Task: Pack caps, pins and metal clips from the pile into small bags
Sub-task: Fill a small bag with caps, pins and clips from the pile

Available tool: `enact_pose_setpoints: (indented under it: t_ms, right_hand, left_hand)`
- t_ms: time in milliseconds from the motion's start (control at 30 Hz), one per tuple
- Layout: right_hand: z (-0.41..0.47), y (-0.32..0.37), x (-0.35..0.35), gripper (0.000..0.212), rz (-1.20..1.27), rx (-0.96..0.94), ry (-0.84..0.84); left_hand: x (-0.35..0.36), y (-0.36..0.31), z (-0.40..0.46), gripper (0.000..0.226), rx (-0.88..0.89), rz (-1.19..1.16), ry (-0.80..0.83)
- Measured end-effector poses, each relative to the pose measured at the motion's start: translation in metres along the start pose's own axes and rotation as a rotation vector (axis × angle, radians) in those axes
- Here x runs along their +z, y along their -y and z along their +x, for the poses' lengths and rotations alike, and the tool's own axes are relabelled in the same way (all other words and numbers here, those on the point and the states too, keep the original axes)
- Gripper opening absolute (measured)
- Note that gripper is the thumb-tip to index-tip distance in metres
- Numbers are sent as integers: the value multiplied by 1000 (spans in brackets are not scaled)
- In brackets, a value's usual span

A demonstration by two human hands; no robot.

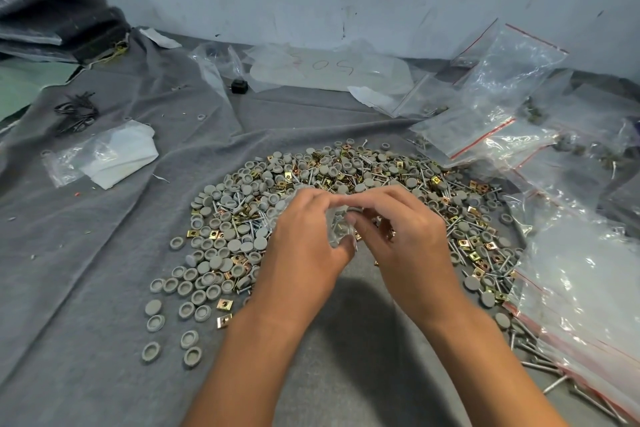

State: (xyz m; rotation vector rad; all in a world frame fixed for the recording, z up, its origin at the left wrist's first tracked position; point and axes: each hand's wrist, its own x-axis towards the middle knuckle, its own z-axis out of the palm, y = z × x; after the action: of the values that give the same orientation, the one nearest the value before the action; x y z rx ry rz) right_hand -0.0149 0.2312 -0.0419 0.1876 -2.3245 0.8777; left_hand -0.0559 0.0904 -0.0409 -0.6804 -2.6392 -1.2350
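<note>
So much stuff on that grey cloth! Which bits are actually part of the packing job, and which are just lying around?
Part of the job:
- pile of grey caps, pins and metal clips
- small clear bag, held between the left hand and right hand
- red-striped zip bags on the right

Just lying about:
- white folded cloth
- black wire ties
- small black block
- dark folded fabric

The clear plastic bag (329, 71) lying far by the wall bears handwritten red marks. They look like "50" (seen upside down); the rest is unreadable.

Both hands' fingers (349, 218) pinch a small clear bag (337, 230) above the pile (311, 177).
</note>
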Motion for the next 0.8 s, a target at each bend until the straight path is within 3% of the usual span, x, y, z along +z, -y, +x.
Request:
enact_pose_setpoints:
  t_ms: [300, 467, 600, 667, 800]
  right_hand:
    - [2, -13, -7, 15, 22, 122, 0]
    - [-15, -22, 9, 20, -211, 311, 318]
    - [-17, -18, 18, 22, -281, 360, 396]
    - [-18, -16, 19, 20, -313, 346, 370]
    - [-20, -11, 23, 24, -420, 313, 319]
  left_hand:
    - [-12, -7, 0, 47, -29, -33, -93]
    - [-24, -12, 1, 46, 25, -85, -428]
    - [-29, -9, 0, 40, 192, -22, -742]
    - [-27, -5, 1, 39, 194, 65, -647]
    - [-18, -2, 1, 37, -1, 189, -239]
